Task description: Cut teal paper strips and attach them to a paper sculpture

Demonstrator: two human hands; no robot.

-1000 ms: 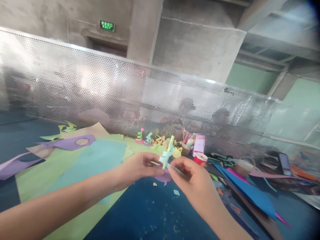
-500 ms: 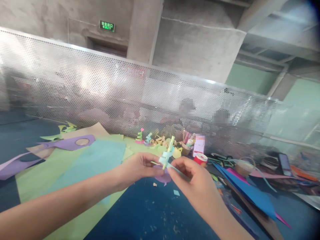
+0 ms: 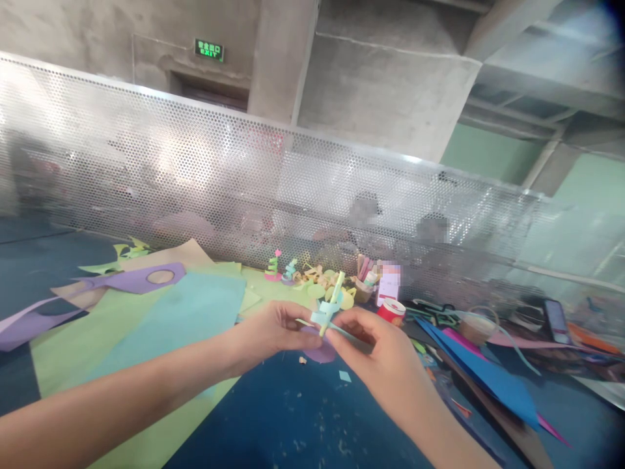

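Above blue table (image 3: 263,420), yellow stick (image 3: 338,287) w/ blue paper strip (image 3: 322,315) round it: L hand (image 3: 273,332) pinches stick's low end, R hand (image 3: 374,342) strip's tail. Prob. v. light, strip soft, creases easily; best held by stick.

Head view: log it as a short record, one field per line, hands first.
Left hand: thumb and fingers gripping near the stick's lower end
Right hand: fingertips pinching the strip
Strip: light-blue paper, wound around the stick
Stick: pale yellow, tilted, top leaning right
Purple disc: below the fingertips; attachment unclear
Red can: beyond the right hand
Scrap: small, light-blue, on the blue tabletop
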